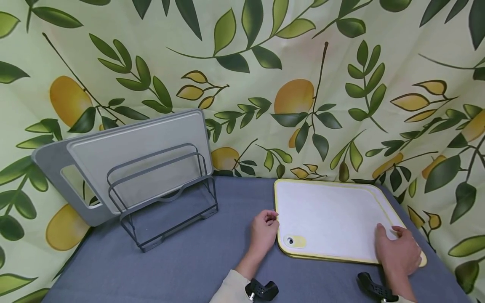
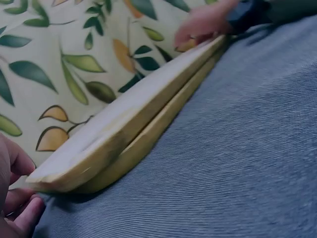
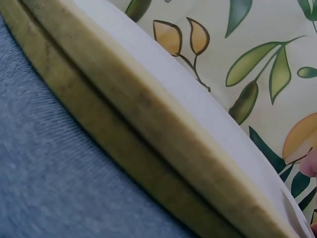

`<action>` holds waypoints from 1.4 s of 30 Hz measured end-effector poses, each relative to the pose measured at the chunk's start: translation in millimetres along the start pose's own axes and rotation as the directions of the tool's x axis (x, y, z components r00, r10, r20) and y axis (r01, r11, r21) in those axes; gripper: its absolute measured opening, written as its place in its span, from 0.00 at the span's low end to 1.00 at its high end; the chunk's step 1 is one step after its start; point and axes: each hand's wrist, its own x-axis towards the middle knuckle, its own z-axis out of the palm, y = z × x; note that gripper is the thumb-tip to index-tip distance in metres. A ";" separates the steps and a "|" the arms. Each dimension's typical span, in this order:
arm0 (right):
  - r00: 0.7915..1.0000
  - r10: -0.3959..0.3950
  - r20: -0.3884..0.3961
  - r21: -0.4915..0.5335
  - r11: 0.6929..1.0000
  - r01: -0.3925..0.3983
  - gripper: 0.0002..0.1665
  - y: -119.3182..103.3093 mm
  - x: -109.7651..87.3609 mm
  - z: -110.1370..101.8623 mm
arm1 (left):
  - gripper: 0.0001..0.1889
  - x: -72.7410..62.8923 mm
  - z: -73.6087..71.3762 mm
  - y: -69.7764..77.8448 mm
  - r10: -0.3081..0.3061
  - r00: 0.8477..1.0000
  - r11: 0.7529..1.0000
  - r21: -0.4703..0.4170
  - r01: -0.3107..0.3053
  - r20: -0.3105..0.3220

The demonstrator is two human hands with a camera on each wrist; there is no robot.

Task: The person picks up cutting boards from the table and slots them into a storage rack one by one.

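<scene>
Two cutting boards lie stacked on the table's right side. White on its face with a yellow rim, the upper cutting board (image 1: 329, 219) has a small corner hole. Beneath it, the lower cutting board (image 2: 116, 176) shows as a yellow edge, with a thin dark gap between the two. My left hand (image 1: 264, 231) pinches the upper board's left edge, fingertips right at the rim in the left wrist view. Across the right end, my right hand (image 1: 399, 250) grips the edge, its thumb over the white face. The right wrist view mostly shows the stacked edges.
A dark wire rack (image 1: 168, 219) stands on the left of the blue-grey tablecloth (image 1: 223, 269). Leaning in it are a light grey board (image 1: 151, 147) and a larger grey board (image 1: 57, 168) with a handle slot. A leaf-patterned curtain (image 1: 242, 84) hangs close behind.
</scene>
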 end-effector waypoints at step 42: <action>1.000 -0.009 0.013 -0.009 1.000 0.009 0.41 -7.2 -8.7 5.3 | 0.22 15.9 -14.2 0.4 -0.138 0.984 0.988 -0.046 0.144 0.109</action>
